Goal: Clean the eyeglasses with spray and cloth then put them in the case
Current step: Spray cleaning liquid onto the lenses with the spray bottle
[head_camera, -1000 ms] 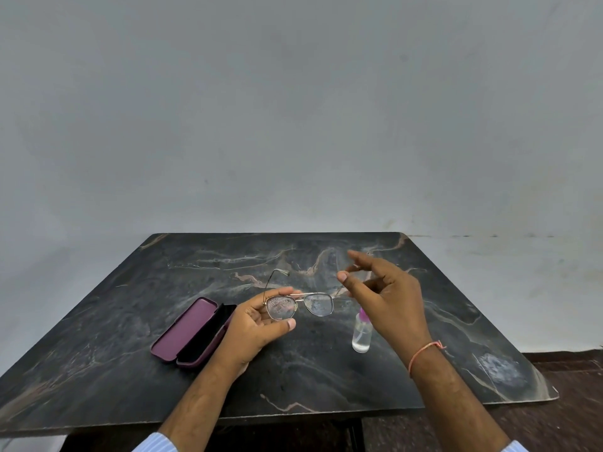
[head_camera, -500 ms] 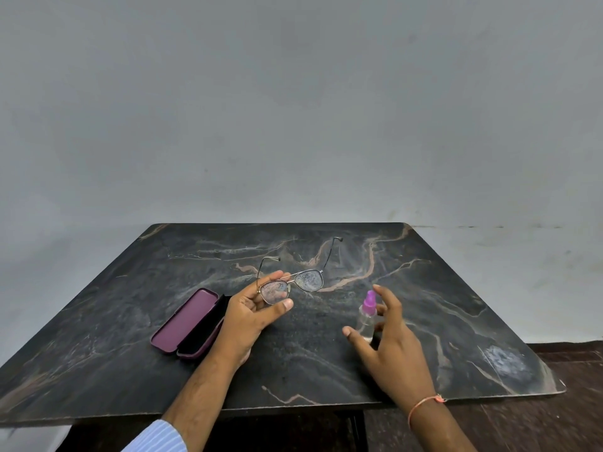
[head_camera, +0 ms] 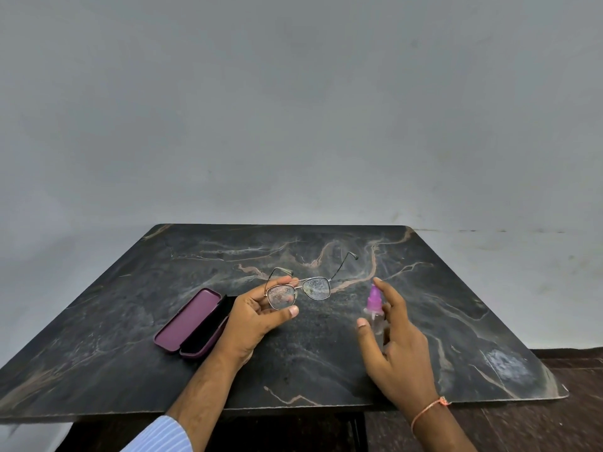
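My left hand (head_camera: pixel 257 316) holds metal-framed eyeglasses (head_camera: pixel 315 288) by the left lens above the dark marble table (head_camera: pixel 326 360). The temples are unfolded and point away from me, and both lenses look speckled. My right hand (head_camera: pixel 396 347) is closed around a small clear spray bottle (head_camera: pixel 374 309) with a pink top. The index finger lies beside its nozzle, the thumb is on its left side, and the other fingers are behind it. The bottle is to the right of the glasses. An open maroon glasses case (head_camera: pixel 192 322) lies on the table left of my left hand, its dark tray partly hidden by that hand.
The table's front edge (head_camera: pixel 293 407) runs just before my forearms, with dark floor (head_camera: pixel 571 370) beyond its right corner. A whitish smudge (head_camera: pixel 507 363) marks the near right of the tabletop. A plain grey wall (head_camera: pixel 293 125) stands behind the table.
My right hand dropped from beside the glasses to the spray bottle and closed around it. The glasses tilted so both temples show, still in my left hand. The case has not moved.
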`<state>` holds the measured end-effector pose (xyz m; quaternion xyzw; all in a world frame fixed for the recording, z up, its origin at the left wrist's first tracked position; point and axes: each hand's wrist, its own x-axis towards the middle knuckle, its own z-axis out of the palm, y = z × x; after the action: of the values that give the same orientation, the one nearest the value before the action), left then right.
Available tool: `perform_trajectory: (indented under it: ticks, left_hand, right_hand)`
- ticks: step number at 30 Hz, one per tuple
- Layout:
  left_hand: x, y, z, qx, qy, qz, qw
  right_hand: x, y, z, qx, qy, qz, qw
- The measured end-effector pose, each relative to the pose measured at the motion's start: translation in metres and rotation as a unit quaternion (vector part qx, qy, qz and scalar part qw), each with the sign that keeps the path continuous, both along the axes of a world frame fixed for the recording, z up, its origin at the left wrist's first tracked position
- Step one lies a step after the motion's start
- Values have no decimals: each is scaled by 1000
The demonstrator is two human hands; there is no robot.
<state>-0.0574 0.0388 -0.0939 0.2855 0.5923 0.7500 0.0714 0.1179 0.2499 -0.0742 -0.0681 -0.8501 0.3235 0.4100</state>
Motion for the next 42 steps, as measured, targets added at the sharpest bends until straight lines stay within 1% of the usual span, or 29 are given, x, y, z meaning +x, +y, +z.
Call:
perform_trajectory:
  ticks: [4, 8, 11, 17, 20, 23, 27, 32, 37, 42]
  left_hand:
    - [-1, -1, -3, 7, 6, -4, 1000]
    - [-3, 0, -6, 2, 18, -4, 1000]
    - [-1, 0, -4, 6, 20, -9, 1000]
    - [-2, 0, -3, 3, 22, -15, 1000]
    - [-2, 0, -3, 10, 14, -15, 1000]
    - [-2, 1, -3, 15, 10, -16, 1000]
    - [-1, 1, -3, 13, 12, -20, 1000]
    - [2, 0, -1, 16, 16, -27, 999]
    - [0, 0, -2, 13, 16, -30, 999]
    - [0, 0, -1, 6, 15, -11, 1000]
  right_hand:
    - [-4, -12, 16, 1, 29, 17, 999]
    - [-10, -18, 27, 25, 22, 34, 999]
    - [-16, -20, 29, 20, 18, 47, 999]
    - [-24, -23, 31, 11, 4, 24, 1000]
    - [-22, -26, 32, 18, 0, 28, 999]
    - [-17, -33, 31, 28, -15, 30, 999]
    - [-15, -47, 28, 35, -40, 58, 997]
    - [-22, -58, 24, 30, -43, 77, 996]
    - [-26, -54, 19, 21, -19, 67, 997]
    - [-12, -24, 4, 2, -12, 37, 999]
